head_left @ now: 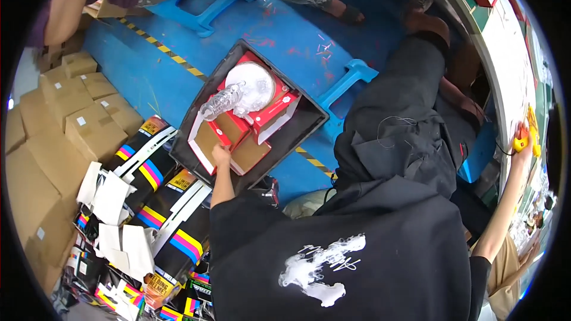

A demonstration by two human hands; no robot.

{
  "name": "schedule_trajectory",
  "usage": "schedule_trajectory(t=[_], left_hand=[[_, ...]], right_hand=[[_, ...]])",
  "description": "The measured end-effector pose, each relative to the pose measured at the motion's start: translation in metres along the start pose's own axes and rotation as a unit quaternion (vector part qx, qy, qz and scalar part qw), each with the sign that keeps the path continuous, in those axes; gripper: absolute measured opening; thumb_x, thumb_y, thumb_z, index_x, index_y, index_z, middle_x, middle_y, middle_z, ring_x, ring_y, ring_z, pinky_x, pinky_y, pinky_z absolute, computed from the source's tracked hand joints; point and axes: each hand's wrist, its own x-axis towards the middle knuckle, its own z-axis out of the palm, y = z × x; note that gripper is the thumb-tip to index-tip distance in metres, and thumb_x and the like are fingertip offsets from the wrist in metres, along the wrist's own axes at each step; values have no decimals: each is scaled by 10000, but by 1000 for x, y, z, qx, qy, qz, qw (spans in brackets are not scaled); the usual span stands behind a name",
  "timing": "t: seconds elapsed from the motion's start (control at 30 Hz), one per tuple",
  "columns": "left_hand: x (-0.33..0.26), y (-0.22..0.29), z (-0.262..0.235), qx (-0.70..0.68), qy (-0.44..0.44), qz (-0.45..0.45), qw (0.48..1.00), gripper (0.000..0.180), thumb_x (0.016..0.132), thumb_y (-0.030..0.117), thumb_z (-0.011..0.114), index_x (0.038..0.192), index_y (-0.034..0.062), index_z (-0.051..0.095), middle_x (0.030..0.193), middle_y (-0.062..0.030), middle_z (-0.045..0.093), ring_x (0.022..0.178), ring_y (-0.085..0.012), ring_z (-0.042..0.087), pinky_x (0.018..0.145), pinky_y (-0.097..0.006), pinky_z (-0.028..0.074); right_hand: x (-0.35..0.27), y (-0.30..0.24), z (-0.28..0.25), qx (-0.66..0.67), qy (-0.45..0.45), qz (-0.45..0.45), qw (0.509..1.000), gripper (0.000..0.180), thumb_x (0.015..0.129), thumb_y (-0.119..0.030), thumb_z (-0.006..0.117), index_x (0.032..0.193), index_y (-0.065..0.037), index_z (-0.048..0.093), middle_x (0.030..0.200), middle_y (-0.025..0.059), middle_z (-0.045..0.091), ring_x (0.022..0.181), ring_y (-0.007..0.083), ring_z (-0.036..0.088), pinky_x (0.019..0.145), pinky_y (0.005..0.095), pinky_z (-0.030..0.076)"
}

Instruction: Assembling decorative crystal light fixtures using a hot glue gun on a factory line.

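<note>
Far left, plain cardboard boxes (71,113) are stacked beside black cartons with bright stripes (160,202). Centre now: the left hand (220,156) is down in the black bin (309,120) on the blue floor (279,41), fingers closed on the edge of a red-and-brown box (209,137). A clear plastic bottle (223,102) lies on top of the boxes, just beside a white round piece. Over at the right, the right hand (521,141) grips a yellow tool (531,132) at the tabletop (511,53).

Left hand (221,156) on red box (209,138)
</note>
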Motion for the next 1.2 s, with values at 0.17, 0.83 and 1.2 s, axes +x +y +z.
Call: schedule_trajectory(t=[0.17,0.83,1.2], left_hand=[[-41,8,-90,-179,312,127,925,173,917,120,527,1009,-27,538,940,-204,603,904,-336,585,851,-399,447],[-427,611,-396,-15,-74,825,559,223,708,5,680,924,7,620,838,-70,606,786,-206,604,754,-295,464],[-397,815,-217,162,14,930,329,205,680,-47,570,857,35,634,1357,-168,459,1257,-376,426,1014,-421,406]], right_hand=[[-2,-23,-29,15,-20,-37,999,388,951,-204,474,1255,38,479,1325,189,508,1251,301,481,924,306,481],[-80,48,88,142,39,-128,981,293,882,-346,633,1034,-102,573,923,50,638,784,136,624,650,276,521],[-123,6,99,290,121,-126,941,292,854,-161,596,1100,-29,512,1011,110,620,1000,230,636,793,302,542]])
